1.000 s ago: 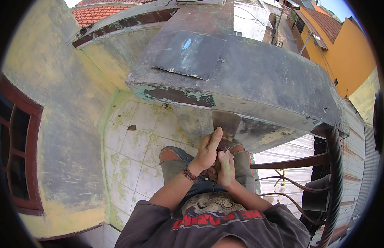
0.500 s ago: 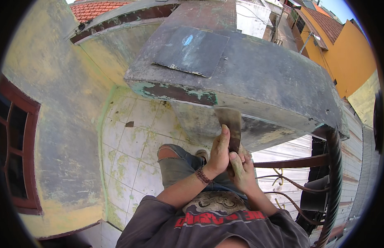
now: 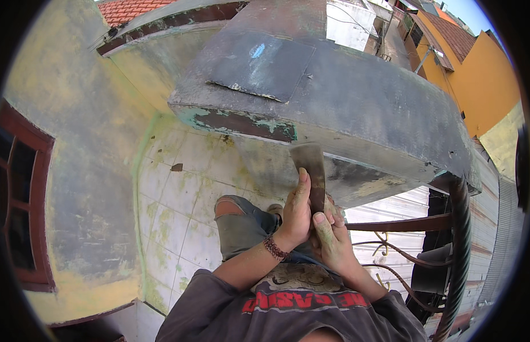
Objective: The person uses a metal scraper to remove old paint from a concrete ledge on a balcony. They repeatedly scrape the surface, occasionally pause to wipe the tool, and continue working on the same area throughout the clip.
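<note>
A scraper (image 3: 310, 159) with a broad, dull metal blade and a dark lower part is held upright in front of me, blade pointing away. My left hand (image 3: 295, 216) is closed on its left side, thumb stretched up along the blade. Lower down, my right hand (image 3: 332, 239) wraps round the handle, which the fingers mostly hide. The blade's wide edge is at the front face of a weathered grey concrete ledge (image 3: 367, 97); whether it touches cannot be made out. Left of the blade, a brown patch (image 3: 242, 124) with flaking green paint marks that face.
A dark flat sheet (image 3: 262, 65) lies on the ledge. To the right stand a twisted metal post (image 3: 460, 245) and curved railing bars, with corrugated sheeting (image 3: 482, 233) beyond. A red-framed window (image 3: 45, 205) is at left. Stained white tiles (image 3: 168, 211) cover the floor.
Both hands and the scraper have shifted slightly left and up along the ledge's front face. The grip looks the same, and the view has shifted a little.
</note>
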Demonstrator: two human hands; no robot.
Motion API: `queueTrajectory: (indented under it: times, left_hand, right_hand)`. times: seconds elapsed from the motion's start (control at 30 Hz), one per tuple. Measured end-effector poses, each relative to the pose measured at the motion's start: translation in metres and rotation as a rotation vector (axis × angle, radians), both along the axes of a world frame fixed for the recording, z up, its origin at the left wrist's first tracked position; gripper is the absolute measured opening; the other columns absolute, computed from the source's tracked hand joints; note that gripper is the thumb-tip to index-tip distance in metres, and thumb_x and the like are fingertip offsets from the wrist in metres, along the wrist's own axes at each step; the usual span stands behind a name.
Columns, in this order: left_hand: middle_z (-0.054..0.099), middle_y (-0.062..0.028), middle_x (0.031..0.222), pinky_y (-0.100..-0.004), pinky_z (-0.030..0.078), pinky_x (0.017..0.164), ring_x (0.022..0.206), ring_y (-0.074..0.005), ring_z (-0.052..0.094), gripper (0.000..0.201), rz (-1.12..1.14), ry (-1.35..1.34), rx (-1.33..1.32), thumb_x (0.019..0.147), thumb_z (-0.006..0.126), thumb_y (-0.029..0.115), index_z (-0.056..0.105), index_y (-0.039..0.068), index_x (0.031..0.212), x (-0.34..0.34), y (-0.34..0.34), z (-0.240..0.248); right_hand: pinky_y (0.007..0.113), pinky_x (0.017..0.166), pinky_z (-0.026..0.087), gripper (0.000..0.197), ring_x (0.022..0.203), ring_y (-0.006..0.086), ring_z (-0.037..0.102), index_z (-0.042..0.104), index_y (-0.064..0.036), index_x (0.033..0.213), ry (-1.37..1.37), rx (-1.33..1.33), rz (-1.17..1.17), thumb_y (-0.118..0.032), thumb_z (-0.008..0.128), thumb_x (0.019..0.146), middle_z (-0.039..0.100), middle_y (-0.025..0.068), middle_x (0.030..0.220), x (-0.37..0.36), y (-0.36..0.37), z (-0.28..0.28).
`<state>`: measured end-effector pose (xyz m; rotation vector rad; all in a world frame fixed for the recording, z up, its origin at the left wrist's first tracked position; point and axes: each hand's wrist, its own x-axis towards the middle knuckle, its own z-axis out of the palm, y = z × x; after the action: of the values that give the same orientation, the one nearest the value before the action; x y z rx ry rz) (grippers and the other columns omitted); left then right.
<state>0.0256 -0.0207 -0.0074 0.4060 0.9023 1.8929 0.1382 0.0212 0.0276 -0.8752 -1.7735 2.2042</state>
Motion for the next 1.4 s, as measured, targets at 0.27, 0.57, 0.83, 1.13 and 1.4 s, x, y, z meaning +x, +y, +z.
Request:
queueTrajectory:
  times: [0.27,0.57,0.83,1.13,1.4]
  left_hand:
    - [0.059,-0.0123,0.064,-0.0438,0.05,0.083,0.072,-0.0309,0.065,0.074,0.006,-0.224,0.086,0.099,0.019,0.057,0.059,0.002,0.072,-0.001,0.0,0.019]
    - [0.063,-0.0102,0.074,-0.043,0.053,0.08,0.077,-0.0302,0.066,0.067,0.015,-0.393,0.156,0.1,0.023,0.054,0.061,0.002,0.079,0.006,0.002,0.011]
    - [0.065,-0.011,0.076,-0.0445,0.054,0.074,0.076,-0.0303,0.067,0.062,-0.051,-0.417,0.21,0.1,0.026,0.053,0.061,0.004,0.087,0.001,0.0,0.011]
    - [0.066,-0.012,0.082,-0.0497,0.05,0.086,0.084,-0.0321,0.065,0.053,-0.112,-0.409,0.324,0.101,0.028,0.049,0.06,0.007,0.097,-0.016,-0.01,0.0]
    - [0.066,-0.0113,0.084,-0.0482,0.048,0.088,0.085,-0.0301,0.065,0.051,-0.04,-0.349,0.296,0.101,0.028,0.049,0.057,0.008,0.103,-0.024,-0.007,0.006]
  right_hand:
    - [0.02,0.043,0.031,0.047,0.051,0.0083,0.038,0.031,-0.0085,0.141,0.233,-0.119,0.065,-0.031,0.041,0.101,0.049,0.0051,0.08,0.018,0.005,0.008]
    - [0.019,0.048,0.032,0.047,0.056,0.0031,0.039,0.034,-0.001,0.144,0.146,0.002,-0.012,-0.018,0.044,0.101,0.048,-0.0012,0.071,0.025,0.005,0.013]
    - [0.018,0.047,0.031,0.045,0.054,0.0024,0.038,0.038,0.0009,0.142,0.112,0.037,-0.029,-0.017,0.046,0.101,0.045,-0.0035,0.066,0.015,0.004,0.025]
    - [0.019,0.05,0.034,0.045,0.057,0.0032,0.041,0.036,0.0016,0.143,0.144,0.212,0.022,-0.015,0.043,0.101,0.047,-0.0025,0.069,0.009,-0.008,0.028]
    - [0.018,0.045,0.028,0.046,0.051,0.0026,0.035,0.039,-0.0017,0.142,0.16,0.251,0.009,-0.022,0.045,0.101,0.044,-0.0035,0.065,-0.006,0.003,0.02]
